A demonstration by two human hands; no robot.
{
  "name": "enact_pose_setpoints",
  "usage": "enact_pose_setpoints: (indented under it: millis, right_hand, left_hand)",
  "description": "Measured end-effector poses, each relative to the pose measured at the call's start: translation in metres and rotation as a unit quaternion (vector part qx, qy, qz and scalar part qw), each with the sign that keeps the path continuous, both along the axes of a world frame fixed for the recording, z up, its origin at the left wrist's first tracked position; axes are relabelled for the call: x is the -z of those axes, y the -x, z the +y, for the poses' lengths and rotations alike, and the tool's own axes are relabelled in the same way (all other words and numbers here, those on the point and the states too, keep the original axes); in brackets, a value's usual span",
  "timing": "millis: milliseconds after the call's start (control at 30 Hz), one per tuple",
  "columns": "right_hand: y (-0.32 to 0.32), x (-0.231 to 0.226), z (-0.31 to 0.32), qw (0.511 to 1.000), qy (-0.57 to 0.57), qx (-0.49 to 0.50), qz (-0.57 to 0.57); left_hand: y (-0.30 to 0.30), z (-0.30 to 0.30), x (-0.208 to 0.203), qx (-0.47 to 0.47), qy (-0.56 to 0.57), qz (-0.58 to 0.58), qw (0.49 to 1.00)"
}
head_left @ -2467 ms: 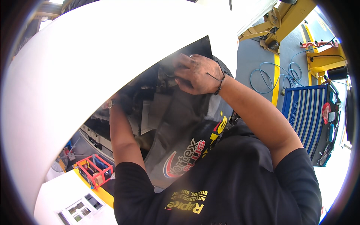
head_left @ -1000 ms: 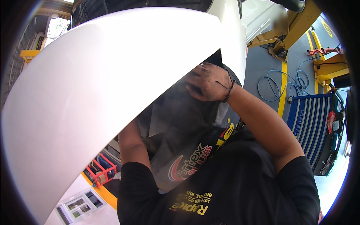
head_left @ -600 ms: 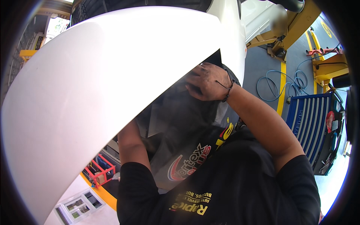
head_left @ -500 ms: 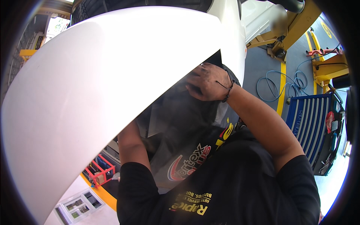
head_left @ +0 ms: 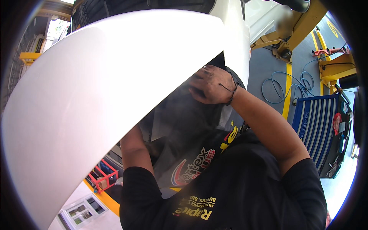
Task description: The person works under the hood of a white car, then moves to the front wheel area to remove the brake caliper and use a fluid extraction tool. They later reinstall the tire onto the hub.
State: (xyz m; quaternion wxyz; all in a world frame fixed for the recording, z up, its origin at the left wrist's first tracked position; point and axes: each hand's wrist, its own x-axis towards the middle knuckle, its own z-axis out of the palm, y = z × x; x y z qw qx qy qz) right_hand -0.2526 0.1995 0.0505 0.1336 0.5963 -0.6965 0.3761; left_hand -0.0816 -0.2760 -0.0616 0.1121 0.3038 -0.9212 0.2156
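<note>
A raised white car hood (head_left: 84, 99) spreads over the left and middle of the view. My right hand (head_left: 212, 84), wearing a dark cord bracelet (head_left: 232, 92), reaches under its lower right edge. Its fingers are bent and closed, the tips lost in shadow, and what they hold cannot be made out. On the left, my forearm (head_left: 134, 143) goes up beneath the hood, which hides my left hand completely. Between my arms a dark fender cover (head_left: 180, 142) with coloured print drapes over the car's front edge, touching my black shirt.
Yellow lift arms (head_left: 306, 28) stand at the upper right. A blue hose (head_left: 274, 86) lies coiled on the grey floor, close to a blue tool cabinet (head_left: 316, 130) with items on top. A red-framed cart (head_left: 103, 176) stands at the lower left.
The view has shifted very slightly. My right hand stays almost where it was under the hood edge, with its fingers still bent.
</note>
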Motion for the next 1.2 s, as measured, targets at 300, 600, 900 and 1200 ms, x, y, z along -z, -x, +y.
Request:
enact_pose_setpoints:
  millis: [300, 600, 900, 1200]
  right_hand:
    - [0.001, 0.000, 0.001, 1.000, -0.009, 0.005, -0.003]
    - [0.000, -0.001, 0.003, 1.000, -0.022, 0.013, 0.000]
    - [-0.001, -0.002, 0.001, 1.000, -0.029, 0.008, -0.008]
    - [0.000, -0.001, 0.000, 1.000, -0.019, -0.001, -0.007]
  left_hand:
    - [0.002, 0.003, 0.000, 0.021, 0.002, 0.013, 1.000]
    - [0.006, 0.016, -0.008, 0.019, -0.014, 0.005, 1.000]
    - [0.001, 0.003, -0.005, 0.030, -0.029, 0.003, 0.999]
    - [-0.003, -0.010, 0.006, 0.047, 0.017, 0.008, 0.999]
